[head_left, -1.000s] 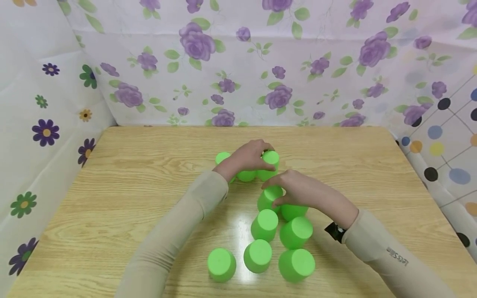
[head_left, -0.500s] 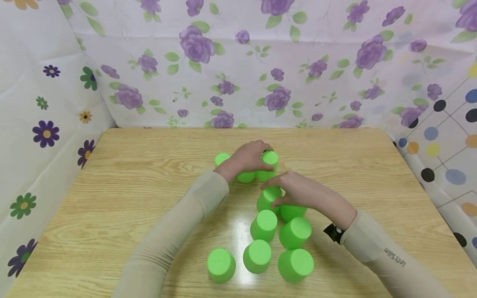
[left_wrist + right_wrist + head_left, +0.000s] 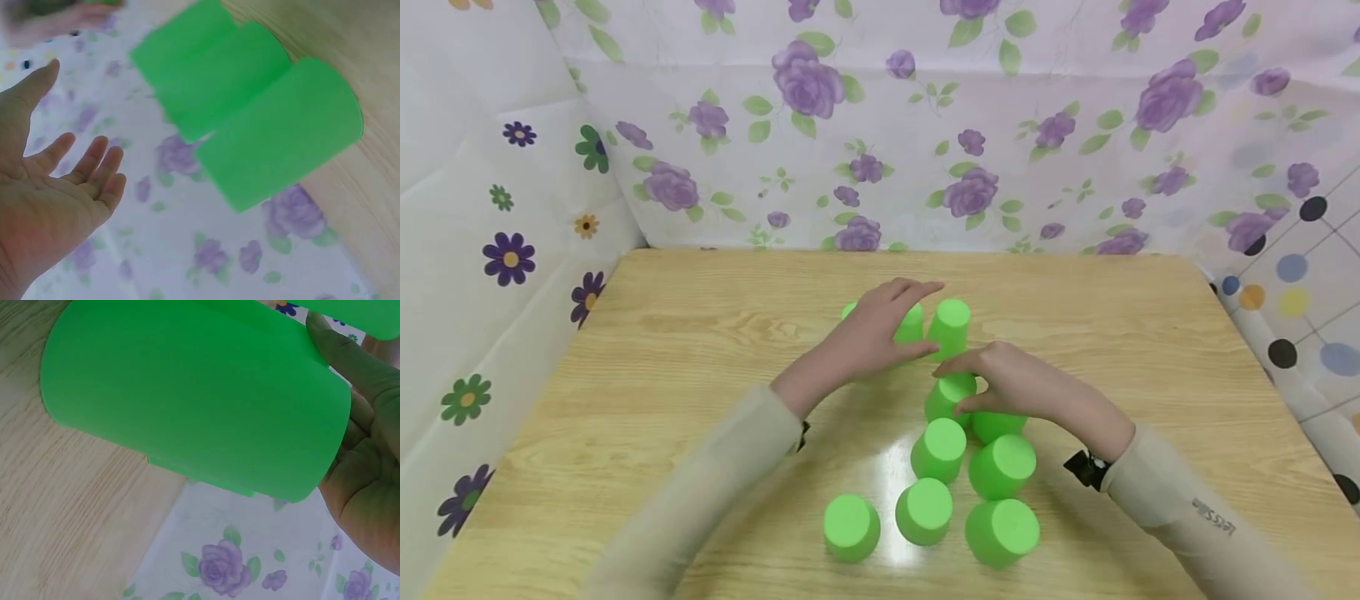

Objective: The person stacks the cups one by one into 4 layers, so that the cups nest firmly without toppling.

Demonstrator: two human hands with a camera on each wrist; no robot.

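Several bright green cups stand upside down on the wooden table. My left hand [image 3: 867,335] hovers over the back row with thumb and fingers spread, holding nothing. In the left wrist view its palm [image 3: 56,206] is apart from the green cups there. Just right of it stands the back right cup [image 3: 951,327]; others in that row are partly hidden behind the hand. My right hand [image 3: 1026,385] grips a cup [image 3: 946,407] between thumb and fingers. Beneath that palm is another cup [image 3: 997,425], which fills much of the right wrist view.
Nearer the front stand more upside-down green cups: one in the middle [image 3: 940,450], one on the right [image 3: 1002,467], and a front row with a leftmost cup [image 3: 852,527]. A floral cloth [image 3: 730,75] hangs behind the table [image 3: 700,333].
My left hand has let go of the back right cup and moved a little left, its fingers spreading. The right hand stays on its cup. The head view shifts slightly.
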